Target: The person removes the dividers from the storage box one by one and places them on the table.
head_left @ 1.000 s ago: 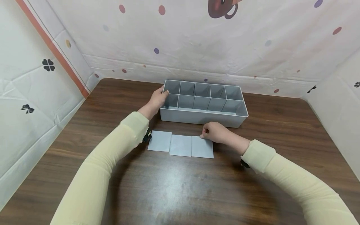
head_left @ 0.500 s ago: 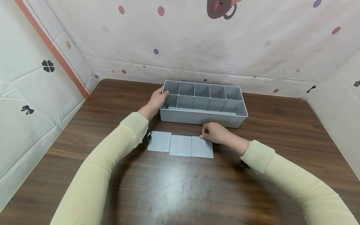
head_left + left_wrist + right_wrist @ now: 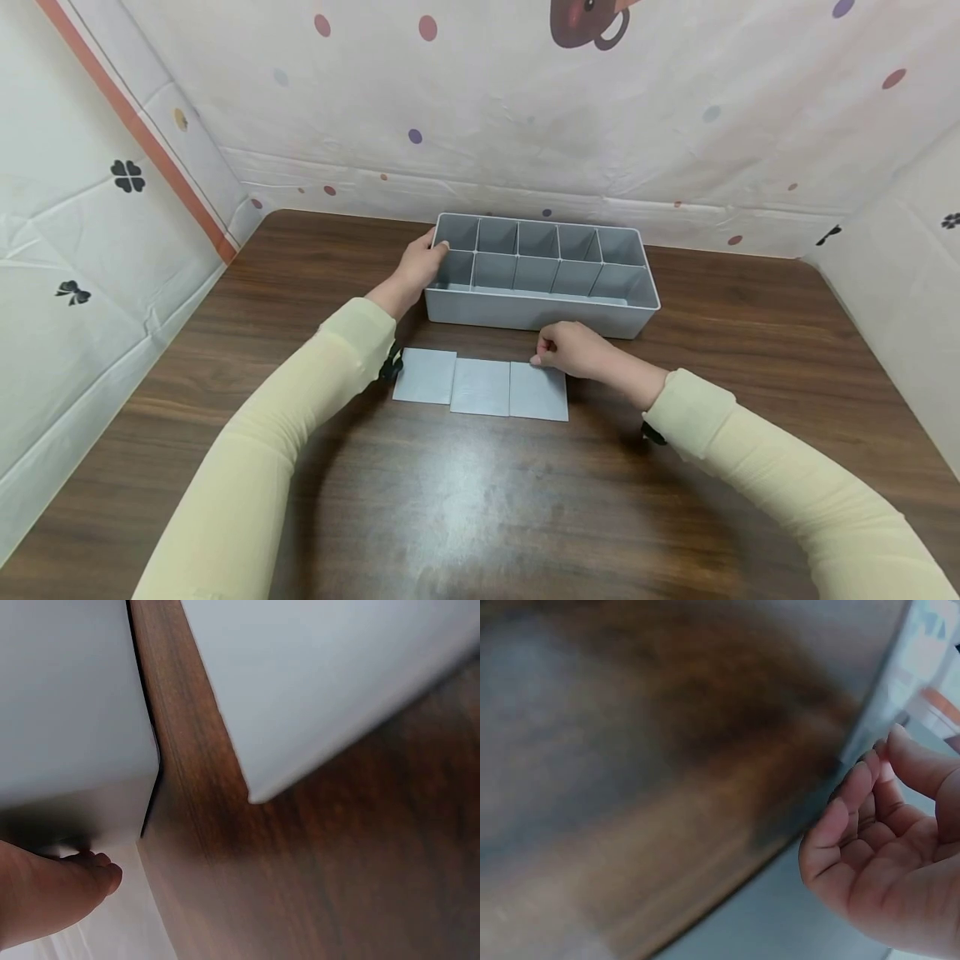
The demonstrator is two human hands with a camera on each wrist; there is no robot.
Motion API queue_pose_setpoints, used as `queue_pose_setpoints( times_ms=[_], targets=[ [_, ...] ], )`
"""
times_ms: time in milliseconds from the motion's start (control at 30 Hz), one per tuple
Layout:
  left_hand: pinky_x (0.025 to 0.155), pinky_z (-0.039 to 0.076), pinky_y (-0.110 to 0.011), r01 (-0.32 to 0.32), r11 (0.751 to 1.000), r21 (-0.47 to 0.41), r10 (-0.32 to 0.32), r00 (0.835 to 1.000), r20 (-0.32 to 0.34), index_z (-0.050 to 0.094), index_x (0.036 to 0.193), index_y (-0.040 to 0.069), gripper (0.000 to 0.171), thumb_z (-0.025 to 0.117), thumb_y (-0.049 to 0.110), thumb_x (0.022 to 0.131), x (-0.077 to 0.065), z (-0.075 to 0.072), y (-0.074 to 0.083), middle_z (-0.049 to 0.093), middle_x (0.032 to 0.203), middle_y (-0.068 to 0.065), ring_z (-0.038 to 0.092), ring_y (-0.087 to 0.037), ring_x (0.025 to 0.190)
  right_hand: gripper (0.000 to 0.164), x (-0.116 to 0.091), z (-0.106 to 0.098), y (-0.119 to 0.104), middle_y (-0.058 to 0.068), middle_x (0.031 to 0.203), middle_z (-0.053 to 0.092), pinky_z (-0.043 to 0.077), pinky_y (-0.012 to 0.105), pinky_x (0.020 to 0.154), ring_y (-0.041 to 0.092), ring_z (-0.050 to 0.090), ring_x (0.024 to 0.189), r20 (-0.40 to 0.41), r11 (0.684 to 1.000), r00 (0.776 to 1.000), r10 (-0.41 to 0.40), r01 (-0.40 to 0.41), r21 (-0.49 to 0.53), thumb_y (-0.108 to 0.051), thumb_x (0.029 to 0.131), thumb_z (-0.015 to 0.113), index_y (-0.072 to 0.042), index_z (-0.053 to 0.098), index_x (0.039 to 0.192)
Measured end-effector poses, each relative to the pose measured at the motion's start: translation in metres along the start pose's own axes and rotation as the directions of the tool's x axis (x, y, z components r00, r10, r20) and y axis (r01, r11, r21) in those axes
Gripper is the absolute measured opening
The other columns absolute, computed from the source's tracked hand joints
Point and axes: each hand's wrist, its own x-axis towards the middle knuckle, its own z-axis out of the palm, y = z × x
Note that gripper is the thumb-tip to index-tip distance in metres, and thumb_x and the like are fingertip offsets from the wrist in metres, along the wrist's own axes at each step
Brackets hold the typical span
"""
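A long grey organizer box point(image 3: 540, 312) with thin dividers stands toward the back of the table. My left hand point(image 3: 420, 260) grips its left end wall, thumb over the rim and the other fingers outside; the left wrist view shows that hand point(image 3: 56, 889) against the box side point(image 3: 71, 705). Three flat light-grey panels lie in a row in front of the box: a left panel point(image 3: 424, 377), a middle panel point(image 3: 481, 387) and a right panel point(image 3: 539, 393). My right hand point(image 3: 572, 348) pinches the right panel's far edge; in the right wrist view its thumb and fingertips meet at that edge.
The dark brown wooden table point(image 3: 465, 508) runs up to a white patterned cloth point(image 3: 487, 100) at the back and both sides. The box's front wall is close behind my right hand. Black straps sit at both wrists.
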Motion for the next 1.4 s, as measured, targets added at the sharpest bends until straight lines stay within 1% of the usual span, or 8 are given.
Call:
queue_pose_setpoints(
  times_ms=[267, 400, 533, 667, 767, 967, 1100, 1400],
  targets=[
    [0.130, 0.026, -0.044, -0.004, 1.000, 0.000, 0.004, 1.000, 0.001, 0.020, 0.165, 0.014, 0.057, 0.038, 0.021, 0.111, 0.000, -0.001, -0.001, 0.024, 0.172, -0.009, 0.028, -0.027, 0.158, 0.034, -0.003, -0.040, -0.020, 0.005, 0.075, 0.065, 0.047, 0.027, 0.064, 0.014, 0.059, 0.070, 0.075, 0.993, 0.997, 0.005, -0.014, 0.116, -0.029, 0.105, 0.058, -0.003, 0.066, 0.085],
    [0.129, 0.028, -0.045, -0.003, 1.000, 0.007, 0.003, 1.000, -0.002, 0.022, 0.165, 0.016, 0.057, 0.038, 0.022, 0.111, -0.001, -0.001, -0.001, 0.026, 0.171, -0.009, 0.031, -0.027, 0.156, 0.036, 0.003, -0.067, -0.037, 0.003, 0.074, 0.065, 0.046, 0.028, 0.066, 0.015, 0.057, 0.071, 0.030, 0.990, 0.999, -0.045, 0.040, 0.132, -0.030, 0.106, 0.055, -0.005, 0.065, 0.082],
    [0.127, 0.031, -0.046, -0.005, 1.000, 0.020, 0.005, 1.000, 0.000, 0.021, 0.165, 0.016, 0.057, 0.038, 0.024, 0.112, -0.001, 0.000, 0.000, 0.028, 0.171, -0.010, 0.034, -0.028, 0.154, 0.037, 0.022, -0.093, -0.050, 0.006, 0.081, 0.069, 0.049, 0.034, 0.074, 0.024, 0.064, 0.079, -0.031, 0.997, 0.999, -0.028, 0.030, 0.075, -0.031, 0.107, 0.053, -0.006, 0.068, 0.082],
    [0.128, 0.029, -0.045, 0.005, 1.000, 0.026, -0.005, 1.000, 0.004, 0.018, 0.165, 0.016, 0.057, 0.037, 0.027, 0.112, -0.003, -0.001, 0.000, 0.024, 0.172, -0.009, 0.030, -0.028, 0.157, 0.039, 0.050, -0.106, -0.059, 0.014, 0.097, 0.077, 0.054, 0.043, 0.095, 0.032, 0.072, 0.101, -0.004, 1.000, 1.000, 0.008, -0.008, 0.022, -0.030, 0.107, 0.052, -0.001, 0.075, 0.095],
    [0.130, 0.026, -0.045, 0.011, 1.000, 0.028, -0.011, 1.000, 0.005, 0.017, 0.165, 0.015, 0.058, 0.036, 0.029, 0.113, -0.004, -0.001, 0.001, 0.021, 0.173, -0.007, 0.024, -0.027, 0.159, 0.040, 0.069, -0.108, -0.067, 0.017, 0.109, 0.078, 0.054, 0.045, 0.104, 0.031, 0.074, 0.107, 0.059, 0.999, 0.997, 0.046, -0.045, -0.016, -0.029, 0.108, 0.051, 0.002, 0.076, 0.112],
    [0.132, 0.021, -0.044, 0.014, 0.999, 0.040, -0.014, 1.000, 0.003, 0.018, 0.165, 0.013, 0.056, 0.032, 0.030, 0.113, -0.004, -0.002, 0.001, 0.018, 0.173, -0.006, 0.018, -0.025, 0.161, 0.040, 0.099, -0.097, -0.084, 0.016, 0.112, 0.079, 0.061, 0.036, 0.089, 0.025, 0.077, 0.098, 0.160, 0.988, 0.977, 0.143, -0.132, -0.080, -0.029, 0.107, 0.052, 0.003, 0.072, 0.118],
    [0.131, 0.023, -0.044, 0.024, 0.999, 0.035, -0.024, 1.000, 0.017, 0.018, 0.165, 0.014, 0.055, 0.031, 0.030, 0.114, -0.003, -0.002, 0.001, 0.019, 0.173, -0.006, 0.019, -0.025, 0.161, 0.039, 0.112, -0.086, -0.092, 0.017, 0.117, 0.076, 0.062, 0.036, 0.091, 0.024, 0.077, 0.105, 0.182, 0.980, 0.963, 0.197, -0.190, -0.058, -0.028, 0.108, 0.052, 0.003, 0.070, 0.120],
    [0.129, 0.027, -0.044, 0.039, 0.997, 0.071, -0.040, 0.999, 0.013, 0.017, 0.165, 0.015, 0.055, 0.031, 0.028, 0.114, 0.000, -0.003, 0.003, 0.021, 0.173, -0.008, 0.023, -0.024, 0.160, 0.031, 0.121, -0.072, -0.100, 0.015, 0.100, 0.078, 0.063, 0.036, 0.086, 0.015, 0.071, 0.074, 0.174, 0.968, 0.952, 0.251, -0.250, -0.024, -0.017, 0.105, 0.051, 0.005, 0.071, 0.116]
  ],
)
